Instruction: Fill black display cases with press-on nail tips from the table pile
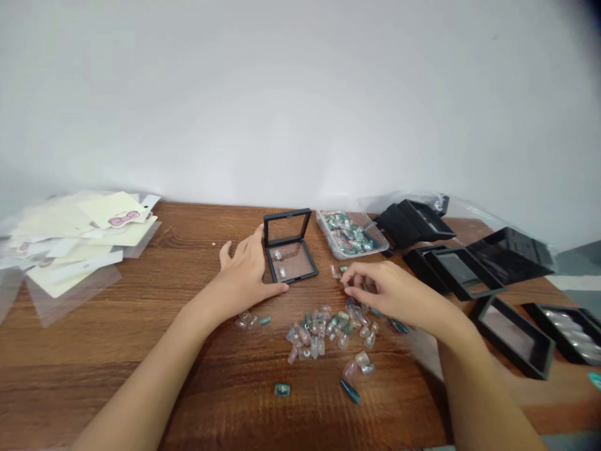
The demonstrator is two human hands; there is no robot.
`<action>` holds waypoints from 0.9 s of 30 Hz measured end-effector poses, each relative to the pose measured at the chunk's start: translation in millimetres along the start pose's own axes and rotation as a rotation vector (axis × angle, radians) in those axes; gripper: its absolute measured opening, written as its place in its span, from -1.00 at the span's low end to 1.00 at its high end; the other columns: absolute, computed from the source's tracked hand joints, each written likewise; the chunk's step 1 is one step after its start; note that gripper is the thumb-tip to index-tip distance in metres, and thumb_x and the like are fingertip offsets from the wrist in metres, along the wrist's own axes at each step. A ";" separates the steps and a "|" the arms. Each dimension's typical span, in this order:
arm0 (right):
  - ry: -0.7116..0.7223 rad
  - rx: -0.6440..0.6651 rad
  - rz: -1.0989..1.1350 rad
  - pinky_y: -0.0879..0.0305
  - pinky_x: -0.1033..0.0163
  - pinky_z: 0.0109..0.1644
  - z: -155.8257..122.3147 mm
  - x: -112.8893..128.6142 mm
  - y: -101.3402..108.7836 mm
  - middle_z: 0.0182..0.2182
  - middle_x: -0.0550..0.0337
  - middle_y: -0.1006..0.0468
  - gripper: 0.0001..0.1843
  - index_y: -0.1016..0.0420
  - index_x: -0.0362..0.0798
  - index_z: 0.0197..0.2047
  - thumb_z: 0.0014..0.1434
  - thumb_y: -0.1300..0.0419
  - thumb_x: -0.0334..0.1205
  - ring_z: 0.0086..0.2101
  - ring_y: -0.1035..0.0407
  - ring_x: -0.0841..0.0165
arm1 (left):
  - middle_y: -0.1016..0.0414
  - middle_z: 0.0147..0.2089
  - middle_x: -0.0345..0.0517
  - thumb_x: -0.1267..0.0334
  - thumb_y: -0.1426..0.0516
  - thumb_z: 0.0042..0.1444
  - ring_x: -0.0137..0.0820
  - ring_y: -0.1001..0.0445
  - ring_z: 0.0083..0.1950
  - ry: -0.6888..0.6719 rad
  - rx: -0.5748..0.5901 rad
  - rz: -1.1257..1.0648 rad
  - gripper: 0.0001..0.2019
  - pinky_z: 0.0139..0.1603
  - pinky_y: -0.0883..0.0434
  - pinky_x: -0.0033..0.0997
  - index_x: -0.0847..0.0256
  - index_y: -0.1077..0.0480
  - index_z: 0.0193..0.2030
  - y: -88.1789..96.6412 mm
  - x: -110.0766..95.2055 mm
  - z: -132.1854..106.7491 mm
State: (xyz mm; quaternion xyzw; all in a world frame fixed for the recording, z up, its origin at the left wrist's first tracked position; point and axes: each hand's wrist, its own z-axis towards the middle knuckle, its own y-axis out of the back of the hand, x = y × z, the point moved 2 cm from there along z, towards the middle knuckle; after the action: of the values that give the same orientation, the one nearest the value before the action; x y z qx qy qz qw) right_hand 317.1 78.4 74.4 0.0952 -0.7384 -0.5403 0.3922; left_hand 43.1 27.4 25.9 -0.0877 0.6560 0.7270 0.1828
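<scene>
A small black case (290,249) stands open on the wooden table (141,351), its clear lid up and two small pale pieces lying inside. My left hand (246,270) rests flat against the case's left side, fingers spread, thumb along its front edge. My right hand (385,289) hovers over a loose pile of small green, pink and clear nail-like pieces (328,332), fingers curled in a pinch; what they hold is too small to see.
A clear tub of more pieces (351,233) sits behind the pile. Several black cases (469,266) lie open at the right. Cards in clear sleeves (79,238) are heaped at the left. A white wall rises behind the table.
</scene>
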 end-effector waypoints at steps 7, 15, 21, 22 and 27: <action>-0.076 0.134 -0.043 -0.13 0.36 -0.45 -4.0 -8.9 -5.7 -0.52 0.32 -0.53 -0.92 -0.51 0.01 -0.28 0.11 -0.32 -0.26 -0.50 -0.39 0.41 | -0.14 0.37 0.37 -0.16 -0.20 0.07 0.12 -0.08 0.41 0.019 0.014 -0.005 0.14 0.33 0.18 0.32 0.23 0.53 0.47 1.4 -0.9 1.1; -0.060 0.107 -0.041 -0.14 0.34 -0.41 -3.0 3.3 -1.8 -0.51 0.30 -0.55 -0.88 -0.51 0.01 -0.38 0.22 -0.22 -0.28 -0.49 -0.39 0.41 | -0.11 0.39 0.37 -0.14 -0.21 0.06 0.13 -0.11 0.39 0.013 0.001 -0.012 0.12 0.34 0.17 0.31 0.23 0.47 0.48 1.9 -1.7 0.8; -0.022 -0.030 -0.061 -0.20 0.32 -0.28 1.1 7.7 -5.3 -0.36 0.27 -0.59 -0.93 -0.48 0.01 -0.29 0.25 -0.18 -0.28 -0.36 -0.44 0.39 | -0.12 0.38 0.36 -0.13 -0.21 0.07 0.13 -0.12 0.38 0.008 -0.004 -0.006 0.13 0.33 0.16 0.31 0.22 0.50 0.47 1.2 -1.6 0.8; -0.022 -0.041 -0.083 -0.20 0.31 -0.28 2.2 7.7 -7.3 -0.34 0.27 -0.60 -0.93 -0.47 0.01 -0.27 0.26 -0.17 -0.29 -0.35 -0.44 0.38 | -0.12 0.38 0.36 -0.14 -0.21 0.06 0.13 -0.12 0.38 0.008 -0.002 -0.005 0.13 0.33 0.16 0.31 0.22 0.50 0.47 1.0 -1.4 0.9; -0.006 -0.101 -0.312 -0.19 0.27 -0.22 8.2 13.7 -17.1 -0.24 0.20 -0.60 -0.91 -0.44 0.00 -0.17 0.33 -0.11 -0.31 -0.27 -0.48 0.32 | -0.11 0.39 0.35 -0.16 -0.21 0.06 0.13 -0.11 0.39 0.020 0.007 0.000 0.15 0.34 0.18 0.29 0.23 0.51 0.47 0.8 -1.3 1.4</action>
State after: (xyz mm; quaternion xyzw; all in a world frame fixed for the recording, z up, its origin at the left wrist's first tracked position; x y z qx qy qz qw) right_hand 297.4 69.8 65.2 0.1873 -0.6877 -0.6315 0.3055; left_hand 44.2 28.5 27.3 -0.0943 0.6602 0.7239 0.1768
